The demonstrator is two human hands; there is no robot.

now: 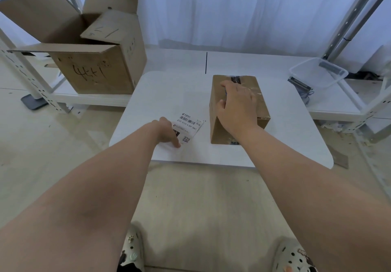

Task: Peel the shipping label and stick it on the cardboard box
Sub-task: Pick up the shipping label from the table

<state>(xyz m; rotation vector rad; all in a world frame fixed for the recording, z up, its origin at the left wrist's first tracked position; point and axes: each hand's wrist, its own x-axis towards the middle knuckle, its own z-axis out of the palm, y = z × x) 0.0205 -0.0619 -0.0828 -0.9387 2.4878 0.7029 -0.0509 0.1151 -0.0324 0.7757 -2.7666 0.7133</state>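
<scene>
Our right hand (237,104) lies flat and spread on the cardboard box (238,111), at 2 o'clock on the tabletop (160,94), likely steadying it for sticking. Our left hand (167,132) presses fingertips on the shipping label (189,127) at 9 o'clock of the box, seemingly unpeeled; no pinch visible.

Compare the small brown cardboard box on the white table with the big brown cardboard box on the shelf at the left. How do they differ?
The small brown cardboard box is closed, with tape along its top; the big brown cardboard box stands open, flaps raised. The small box sits on the white table under the right hand; nothing touches the big box on the low white shelf. The big box has black handwriting on its side. Both are plain brown cardboard.
</scene>
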